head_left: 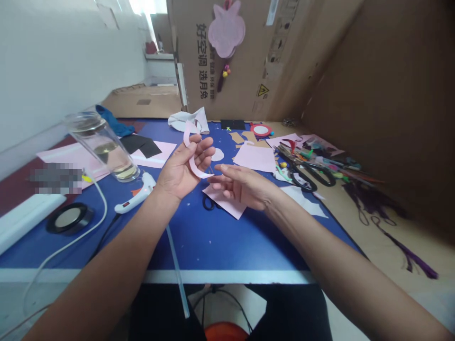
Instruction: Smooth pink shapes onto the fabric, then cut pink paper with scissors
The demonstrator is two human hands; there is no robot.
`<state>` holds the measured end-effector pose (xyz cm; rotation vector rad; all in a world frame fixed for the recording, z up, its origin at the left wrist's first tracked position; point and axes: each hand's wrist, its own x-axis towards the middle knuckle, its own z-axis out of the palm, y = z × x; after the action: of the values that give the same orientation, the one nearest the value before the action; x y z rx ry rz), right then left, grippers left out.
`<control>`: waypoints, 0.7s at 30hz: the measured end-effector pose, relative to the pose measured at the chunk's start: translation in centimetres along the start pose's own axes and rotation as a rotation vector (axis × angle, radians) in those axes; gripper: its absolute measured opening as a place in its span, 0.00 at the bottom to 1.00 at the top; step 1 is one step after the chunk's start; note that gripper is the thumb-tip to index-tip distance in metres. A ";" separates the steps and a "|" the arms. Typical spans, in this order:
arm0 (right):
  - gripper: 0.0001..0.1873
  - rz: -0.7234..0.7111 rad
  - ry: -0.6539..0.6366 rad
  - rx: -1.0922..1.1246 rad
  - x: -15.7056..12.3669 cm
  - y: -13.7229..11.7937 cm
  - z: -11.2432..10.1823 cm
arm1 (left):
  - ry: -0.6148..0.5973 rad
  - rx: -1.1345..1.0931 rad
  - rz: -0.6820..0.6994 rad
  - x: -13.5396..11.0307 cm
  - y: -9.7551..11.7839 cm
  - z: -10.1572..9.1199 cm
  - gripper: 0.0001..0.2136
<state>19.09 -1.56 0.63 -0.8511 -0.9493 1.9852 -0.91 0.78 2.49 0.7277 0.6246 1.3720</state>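
Two bare hands over blue table (199, 241). Left hand (179, 168) palm up, fingers curled and slightly apart, curved pink paper strip (194, 154) held against them and running down across palm, upper end above fingertips. Right hand (245, 186) back upward, fingers loosely spread, pinching nothing, tips just beside strip's lower end. Under right hand, pink paper sheet (223, 201) on table, black scissors handles (208, 203) partly beneath it. Toward left, white hot glue gun (135, 193) and glass tumbler (103, 147) with liquid inside.
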 end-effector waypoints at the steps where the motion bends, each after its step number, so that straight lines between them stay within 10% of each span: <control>1: 0.19 0.016 -0.013 0.022 0.0 0.0 0.2 | 0.003 -0.001 -0.009 0.0 0.0 0.0 0.09; 21: 0.23 -0.379 0.261 -0.427 0.5 -0.7 -2.8 | -0.004 0.247 0.047 0.7 -0.9 -0.4 0.02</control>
<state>21.30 0.06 -0.28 -1.0405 -1.2908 1.3337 -0.53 1.51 1.56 0.9470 0.7867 1.3495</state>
